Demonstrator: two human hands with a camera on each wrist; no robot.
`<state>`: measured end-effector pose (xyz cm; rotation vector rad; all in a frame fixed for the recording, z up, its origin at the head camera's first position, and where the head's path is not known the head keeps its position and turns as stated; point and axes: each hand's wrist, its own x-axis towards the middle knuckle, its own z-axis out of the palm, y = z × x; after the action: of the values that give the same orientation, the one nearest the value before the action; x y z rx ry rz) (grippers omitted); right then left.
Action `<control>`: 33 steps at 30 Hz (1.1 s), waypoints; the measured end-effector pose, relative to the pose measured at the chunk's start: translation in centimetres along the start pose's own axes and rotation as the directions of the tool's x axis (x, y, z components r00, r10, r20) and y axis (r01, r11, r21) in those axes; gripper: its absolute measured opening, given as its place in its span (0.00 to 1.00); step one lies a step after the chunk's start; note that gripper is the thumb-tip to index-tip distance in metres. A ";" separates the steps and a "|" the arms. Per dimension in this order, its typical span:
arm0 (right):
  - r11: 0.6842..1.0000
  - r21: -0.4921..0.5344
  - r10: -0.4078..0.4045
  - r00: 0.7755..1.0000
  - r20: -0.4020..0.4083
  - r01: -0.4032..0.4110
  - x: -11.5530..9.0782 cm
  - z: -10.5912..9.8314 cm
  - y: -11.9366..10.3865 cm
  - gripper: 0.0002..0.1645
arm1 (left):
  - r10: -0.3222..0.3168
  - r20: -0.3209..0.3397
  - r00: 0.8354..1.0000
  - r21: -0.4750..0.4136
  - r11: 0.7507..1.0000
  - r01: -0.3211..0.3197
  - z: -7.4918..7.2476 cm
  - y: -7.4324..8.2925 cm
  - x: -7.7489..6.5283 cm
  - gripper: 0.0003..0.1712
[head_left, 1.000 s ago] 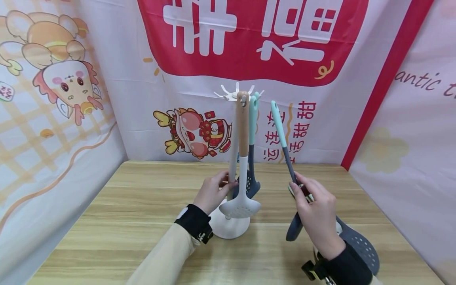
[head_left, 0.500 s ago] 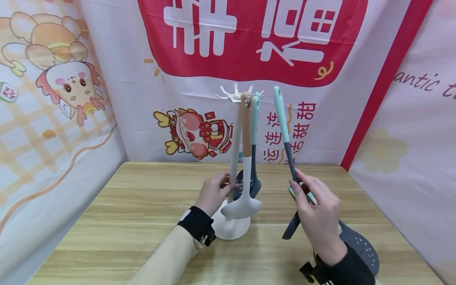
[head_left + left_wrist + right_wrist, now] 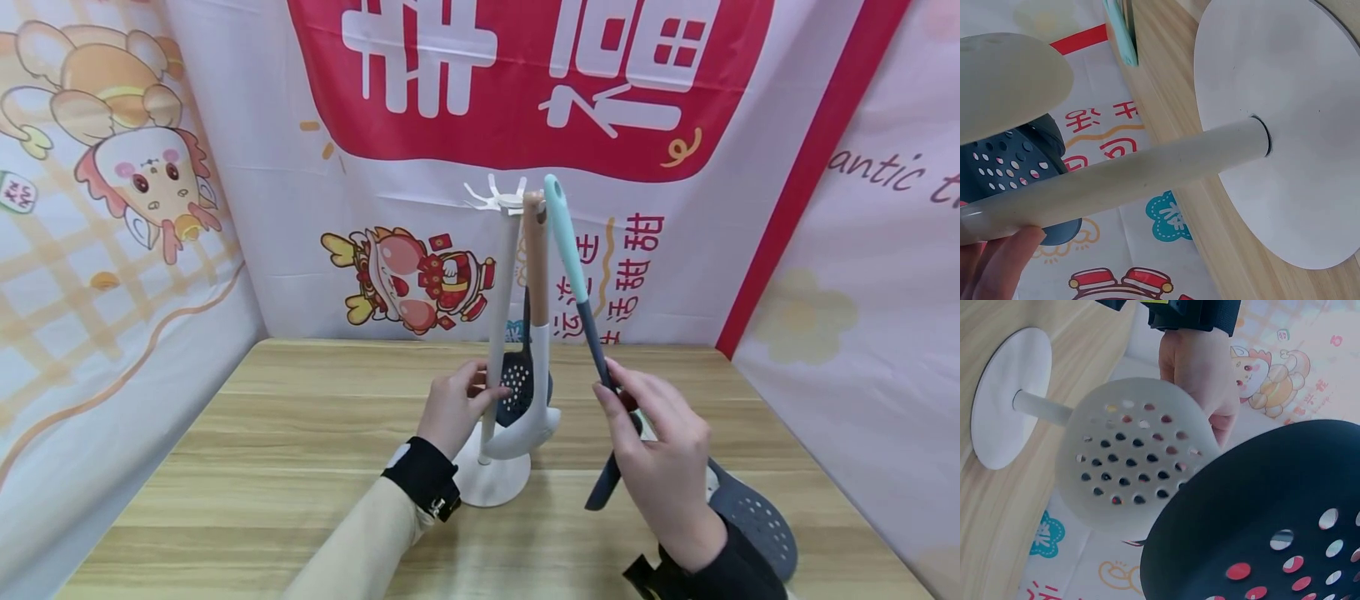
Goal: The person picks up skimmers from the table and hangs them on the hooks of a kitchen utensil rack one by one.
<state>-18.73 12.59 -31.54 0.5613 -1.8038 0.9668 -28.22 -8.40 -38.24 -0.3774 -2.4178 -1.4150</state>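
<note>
The two hands are apart, each gripping something. The left hand (image 3: 456,408), left of centre in the head view, has its fingers round the pole of a white stand (image 3: 498,333), whose round base sits on the wood-grain surface (image 3: 262,467) and whose hooks fan out above. The right hand (image 3: 663,458), lower right of centre, pinches the dark shaft of a mint-handled utensil (image 3: 587,312). This leans up and to the left, its handle tip near the stand's hooks; in the right wrist view its dark, holed head fills the lower right.

From the stand hangs a white slotted skimmer (image 3: 540,333) with a brown handle, and behind it a dark perforated utensil (image 3: 517,392). At the lower right of the head view, a dark slotted turner (image 3: 756,521) lies on the surface, partly hidden by the right hand. Printed cloth (image 3: 397,192) covers the background.
</note>
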 end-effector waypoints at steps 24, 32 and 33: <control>0.998 -0.067 -0.005 0.999 0.049 0.008 -0.2 0.3 0.1 0.20 | -0.046 -0.054 0.997 0.024 0.999 0.048 0.8 0.8 -0.1 0.15; 0.996 -0.090 0.006 0.999 0.039 -0.003 -0.4 0.2 0.3 0.20 | -0.029 -0.080 0.996 0.048 0.998 0.032 1.1 1.1 -0.3 0.14; 0.996 -0.088 0.007 0.999 0.038 -0.003 -0.4 0.2 0.3 0.20 | -0.025 -0.083 0.996 0.053 0.998 0.030 1.1 1.1 -0.3 0.14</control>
<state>-18.88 12.55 -32.02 0.5235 -1.8731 0.8804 -27.73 -6.92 -38.02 -0.2680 -2.3979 -1.3456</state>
